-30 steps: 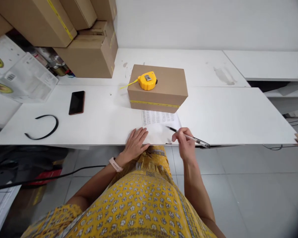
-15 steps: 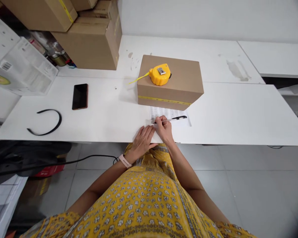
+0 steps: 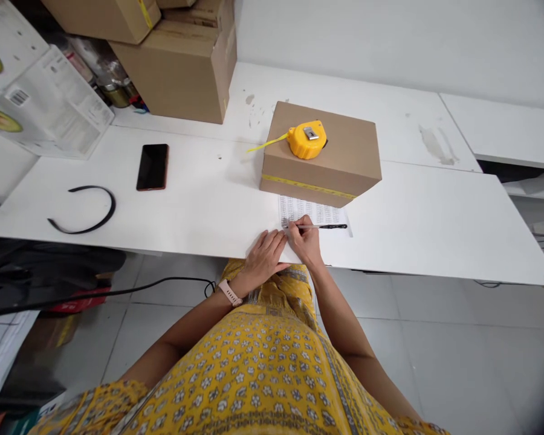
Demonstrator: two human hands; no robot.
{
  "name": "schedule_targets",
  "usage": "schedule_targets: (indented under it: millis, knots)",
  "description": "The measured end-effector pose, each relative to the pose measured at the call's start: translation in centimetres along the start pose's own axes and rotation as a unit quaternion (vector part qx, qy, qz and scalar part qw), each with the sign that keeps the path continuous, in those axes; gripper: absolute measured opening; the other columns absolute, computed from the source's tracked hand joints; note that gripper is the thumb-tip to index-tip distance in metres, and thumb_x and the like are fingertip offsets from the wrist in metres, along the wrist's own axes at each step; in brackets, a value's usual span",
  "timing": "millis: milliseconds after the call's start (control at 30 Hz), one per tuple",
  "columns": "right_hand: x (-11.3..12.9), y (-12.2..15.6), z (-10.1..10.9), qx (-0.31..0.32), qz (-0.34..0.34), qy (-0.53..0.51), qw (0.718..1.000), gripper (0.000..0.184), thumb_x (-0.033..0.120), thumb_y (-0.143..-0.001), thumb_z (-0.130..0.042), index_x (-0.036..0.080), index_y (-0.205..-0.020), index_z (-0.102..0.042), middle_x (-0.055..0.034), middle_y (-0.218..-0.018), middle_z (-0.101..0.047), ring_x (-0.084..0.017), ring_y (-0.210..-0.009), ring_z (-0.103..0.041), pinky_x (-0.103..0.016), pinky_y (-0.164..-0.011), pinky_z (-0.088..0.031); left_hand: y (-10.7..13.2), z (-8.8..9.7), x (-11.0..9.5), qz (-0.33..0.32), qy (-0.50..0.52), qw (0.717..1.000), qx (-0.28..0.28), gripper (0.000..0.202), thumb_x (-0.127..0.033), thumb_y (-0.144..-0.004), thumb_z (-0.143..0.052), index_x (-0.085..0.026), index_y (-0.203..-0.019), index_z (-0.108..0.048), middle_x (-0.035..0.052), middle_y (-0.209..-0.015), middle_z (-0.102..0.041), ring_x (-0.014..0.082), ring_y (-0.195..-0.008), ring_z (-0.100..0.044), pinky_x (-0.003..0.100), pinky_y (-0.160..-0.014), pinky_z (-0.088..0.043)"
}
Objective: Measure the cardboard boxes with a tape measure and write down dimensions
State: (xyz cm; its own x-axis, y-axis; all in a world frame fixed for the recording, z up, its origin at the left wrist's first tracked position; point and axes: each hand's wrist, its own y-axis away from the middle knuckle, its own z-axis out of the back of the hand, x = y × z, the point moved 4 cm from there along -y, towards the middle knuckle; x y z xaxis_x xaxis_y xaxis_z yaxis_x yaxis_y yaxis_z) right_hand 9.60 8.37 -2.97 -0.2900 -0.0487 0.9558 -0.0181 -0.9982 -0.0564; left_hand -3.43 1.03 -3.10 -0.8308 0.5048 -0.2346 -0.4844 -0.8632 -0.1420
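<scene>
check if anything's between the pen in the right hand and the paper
Nothing visible: the right hand holds the pen with its tip at the paper. The cardboard box stands beyond, at the paper's far side, not between them.

and the printed sheet (image 3: 317, 211) slips out of sight behind the brown box (image 3: 342, 157), its rows far too tiny to read! the right hand (image 3: 306, 241) covers part of the pen (image 3: 333, 226), its tip lost in blur; up top, the stacked cartons (image 3: 176, 75) are chopped by the frame, and the white carton (image 3: 57, 103) is clipped at left!
</scene>
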Motion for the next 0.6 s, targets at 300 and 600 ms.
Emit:
schedule_targets:
  millis: [300,600]
  knots:
    - [-0.4,0.04,-0.14,0.016,0.007,0.015,1.0,0.025,0.042,-0.087,-0.06,0.024,-0.076,-0.046,0.0085,-0.057,-0.048,-0.011,-0.053,-0.042,-0.026,-0.056,-0.034,-0.03,0.1,-0.02,-0.001,0.014,1.0,-0.003,0.068,-0.049,-0.1,-0.057,-0.006,-0.151,-0.042,0.0236,-0.154,-0.05,0.0352,-0.146,-0.044,0.055,-0.126,-0.028]
    - [-0.13,0.07,-0.18,0.015,0.013,0.03,0.999,0.025,0.041,-0.087,-0.06,0.024,-0.075,-0.046,0.0079,-0.058,-0.048,-0.011,-0.053,-0.043,-0.027,-0.057,-0.034,-0.01,-0.05,-0.05,-0.001,-0.004,1.0,0.001,0.071,-0.05,-0.099,-0.058,-0.003,-0.15,-0.043,0.0233,-0.155,-0.049,0.0353,-0.146,-0.044,0.053,-0.127,-0.026]
